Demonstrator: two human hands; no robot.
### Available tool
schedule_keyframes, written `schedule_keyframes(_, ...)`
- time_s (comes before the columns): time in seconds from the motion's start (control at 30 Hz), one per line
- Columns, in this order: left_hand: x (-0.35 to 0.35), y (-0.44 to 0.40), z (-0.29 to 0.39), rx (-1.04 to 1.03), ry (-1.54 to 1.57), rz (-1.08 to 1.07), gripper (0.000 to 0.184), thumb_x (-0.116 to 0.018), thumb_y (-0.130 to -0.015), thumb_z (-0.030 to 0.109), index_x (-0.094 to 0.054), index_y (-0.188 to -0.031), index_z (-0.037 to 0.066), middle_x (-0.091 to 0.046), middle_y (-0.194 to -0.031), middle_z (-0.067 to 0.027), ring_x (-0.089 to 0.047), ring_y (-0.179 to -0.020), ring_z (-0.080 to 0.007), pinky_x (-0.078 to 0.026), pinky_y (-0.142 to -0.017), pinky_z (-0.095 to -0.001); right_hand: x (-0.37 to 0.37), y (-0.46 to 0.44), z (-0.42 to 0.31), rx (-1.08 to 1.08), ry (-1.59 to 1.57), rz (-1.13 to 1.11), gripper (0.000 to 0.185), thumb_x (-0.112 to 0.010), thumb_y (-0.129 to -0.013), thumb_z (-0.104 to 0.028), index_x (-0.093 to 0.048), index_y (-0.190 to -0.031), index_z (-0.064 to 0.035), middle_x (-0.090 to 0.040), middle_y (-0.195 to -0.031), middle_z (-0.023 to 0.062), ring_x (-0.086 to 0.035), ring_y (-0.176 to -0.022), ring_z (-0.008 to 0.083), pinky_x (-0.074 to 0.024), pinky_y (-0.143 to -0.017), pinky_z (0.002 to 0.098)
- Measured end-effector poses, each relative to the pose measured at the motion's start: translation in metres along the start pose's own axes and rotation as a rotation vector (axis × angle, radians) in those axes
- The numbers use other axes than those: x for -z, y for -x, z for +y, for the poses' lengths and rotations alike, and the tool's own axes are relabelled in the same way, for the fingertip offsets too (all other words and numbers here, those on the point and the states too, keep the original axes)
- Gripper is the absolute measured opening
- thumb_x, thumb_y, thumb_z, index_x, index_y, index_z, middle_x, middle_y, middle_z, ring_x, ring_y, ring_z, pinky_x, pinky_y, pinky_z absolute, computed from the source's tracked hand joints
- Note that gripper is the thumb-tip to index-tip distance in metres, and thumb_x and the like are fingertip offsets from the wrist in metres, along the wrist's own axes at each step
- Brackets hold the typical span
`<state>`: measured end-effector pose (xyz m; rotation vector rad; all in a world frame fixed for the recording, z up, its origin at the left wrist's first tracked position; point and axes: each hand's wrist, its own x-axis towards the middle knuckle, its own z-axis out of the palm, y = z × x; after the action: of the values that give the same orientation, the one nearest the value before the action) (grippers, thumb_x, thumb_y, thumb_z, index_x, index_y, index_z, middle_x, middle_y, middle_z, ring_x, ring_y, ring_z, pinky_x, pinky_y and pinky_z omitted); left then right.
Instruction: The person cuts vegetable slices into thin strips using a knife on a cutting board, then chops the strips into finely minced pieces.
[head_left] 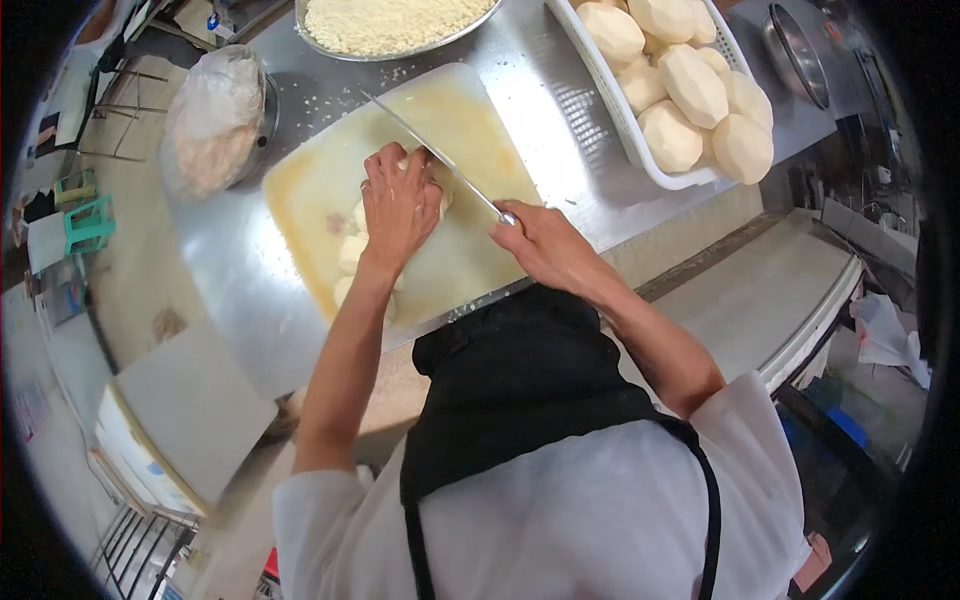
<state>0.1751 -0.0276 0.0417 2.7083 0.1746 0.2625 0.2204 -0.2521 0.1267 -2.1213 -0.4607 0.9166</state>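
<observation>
A white basket (640, 150) of big peeled potatoes (693, 86) sits on the shiny tabletop (545, 75). The right hand's fingers (522, 222) squeeze the knife (437, 152); the left hand's (402, 205) bent fingers press pale chunks (351, 252) on the board (470, 120).

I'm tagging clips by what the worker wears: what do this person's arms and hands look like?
The left hand and right hand are ungloved, the forearms bare, with no watch visible. Loose, whitish short sleeves end near the elbows. Any rings are too small to make out.
</observation>
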Motion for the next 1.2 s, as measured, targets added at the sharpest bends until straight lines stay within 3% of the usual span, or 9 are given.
schedule_keyframes(0.03,0.001,0.000,0.001,0.011,0.001,-0.015,0.038,-0.059,-0.086,0.023,-0.066,-0.122,0.012,-0.050,-0.121,-0.0150,-0.048,-0.117,-0.0376,-0.052,-0.085,-0.0565,-0.003,-0.006,0.002,0.030,0.016,0.014,0.046,-0.058,-0.102,-0.034,-0.067,-0.124,0.0057,-0.071,-0.092,0.0303,-0.071,-0.091,0.0457,-0.0533,-0.086,0.0492)
schedule_keyframes(0.23,-0.002,-0.001,-0.006,-0.013,0.041,0.046,0.035,-0.063,-0.084,0.021,-0.068,-0.117,0.011,-0.051,-0.120,-0.0142,-0.049,-0.115,-0.0366,-0.051,-0.086,-0.0545,0.002,0.001,-0.021,-0.015,-0.027,0.009,0.047,-0.059,-0.102,-0.034,-0.067,-0.120,0.0089,-0.070,-0.087,0.0304,-0.072,-0.088,0.0462,-0.0537,-0.084,0.0509)
schedule_keyframes(0.33,0.000,0.000,-0.004,-0.002,0.069,0.050,0.035,-0.066,-0.082,0.019,-0.068,-0.116,0.010,-0.053,-0.119,-0.0138,-0.050,-0.114,-0.0363,-0.050,-0.087,-0.0537,-0.011,-0.028,0.008,0.097,0.025,0.005,0.058,-0.059,-0.103,-0.038,-0.061,-0.135,0.0099,-0.067,-0.075,0.0233,-0.067,-0.070,0.0304,-0.0529,-0.071,0.0439)
schedule_keyframes(0.43,0.002,-0.004,-0.008,-0.018,0.114,0.078,0.035,-0.067,-0.080,0.019,-0.068,-0.115,0.009,-0.053,-0.118,-0.0139,-0.051,-0.113,-0.0363,-0.049,-0.088,-0.0527,0.006,-0.014,-0.018,-0.085,-0.048,-0.110,0.058,-0.058,-0.104,-0.038,-0.061,-0.135,0.0103,-0.066,-0.072,0.0211,-0.067,-0.067,0.0286,-0.0526,-0.068,0.0421)
schedule_keyframes(0.53,0.001,-0.003,-0.008,-0.011,0.162,0.086,0.035,-0.068,-0.080,0.018,-0.069,-0.113,0.009,-0.054,-0.118,-0.0145,-0.051,-0.112,-0.0364,-0.049,-0.088,-0.0520,-0.008,-0.010,-0.015,0.046,-0.013,0.029,0.049,-0.059,-0.102,-0.035,-0.067,-0.122,0.0094,-0.072,-0.093,0.0332,-0.072,-0.093,0.0480,-0.0542,-0.088,0.0509)
schedule_keyframes(0.83,0.004,-0.003,-0.009,-0.016,0.202,0.110,0.035,-0.070,-0.076,0.015,-0.070,-0.110,0.006,-0.057,-0.115,-0.0149,-0.053,-0.109,-0.0370,-0.049,-0.091,-0.0499,-0.009,-0.020,-0.014,0.070,0.000,-0.019,0.046,-0.059,-0.103,-0.035,-0.067,-0.117,0.0081,-0.071,-0.096,0.0339,-0.071,-0.096,0.0488,-0.0534,-0.089,0.0521)
schedule_keyframes(0.93,0.004,-0.004,-0.011,-0.024,0.206,0.125,0.035,-0.071,-0.076,0.014,-0.070,-0.110,0.005,-0.058,-0.113,-0.0154,-0.053,-0.107,-0.0374,-0.049,-0.091,-0.0494,-0.006,-0.028,-0.013,-0.008,-0.064,-0.065,0.050,-0.059,-0.104,-0.033,-0.064,-0.129,0.0097,-0.063,-0.070,0.0201,-0.063,-0.064,0.0267,-0.0509,-0.067,0.0428)
schedule_keyframes(1.13,0.005,-0.003,-0.007,-0.019,0.248,0.150,0.035,-0.071,-0.075,0.012,-0.069,-0.109,0.004,-0.060,-0.111,-0.0156,-0.054,-0.105,-0.0383,-0.048,-0.092,-0.0488,-0.022,-0.036,0.010,0.188,0.007,0.045,0.049,-0.059,-0.104,-0.034,-0.064,-0.124,0.0101,-0.063,-0.072,0.0222,-0.067,-0.069,0.0305,-0.0521,-0.071,0.0456)
schedule_keyframes(1.2,0.005,-0.008,-0.010,-0.040,0.243,0.157,0.035,-0.071,-0.074,0.011,-0.069,-0.109,0.004,-0.060,-0.112,-0.0157,-0.054,-0.105,-0.0385,-0.048,-0.093,-0.0485,-0.006,-0.028,-0.012,0.021,-0.034,-0.056,0.050,-0.058,-0.104,-0.035,-0.064,-0.125,0.0097,-0.064,-0.073,0.0238,-0.068,-0.071,0.0336,-0.0524,-0.072,0.0462)
